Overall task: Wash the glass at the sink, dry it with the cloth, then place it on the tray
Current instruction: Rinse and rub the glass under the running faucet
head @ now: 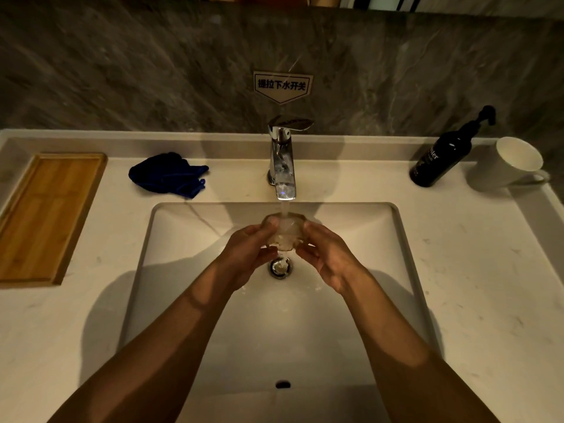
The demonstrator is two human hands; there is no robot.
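Glass: I have the glass (285,232) low over the sink (335,300), right under the tap (283,160), with the stream running into it and spilling toward the drain (280,267).
Left hand: my left hand (248,254) curls round the glass's left side, thumb up near the rim.
Right hand: my right hand (325,257) cups the other side, fingers bent against the wall of the glass.
Stage: I judge I am at the washing step; drying and placing are not yet done.
Slip risk: wet glass in wet fingers is slick, so if I loosen either hand while turning it, it could drop and chip on the hard basin.
Knock risk: the spout sits close above the rim; lifting straight up could clip the glass on the metal.
Splash risk: water striking the tilted inside may jump out onto the worktop (457,270) around the basin.
Cloth: the blue cloth (168,174) lies on the worktop left of the tap, well apart from me, so reaching it means holding the glass one-handed, which is the weakest moment.
Tray: the wooden tray (45,215) sits at the far left; a dripping glass carried there could slide from my fingers.
Bystanders: the dark pump bottle (442,157) and white mug (509,164) stand at the right, out of my likely path.
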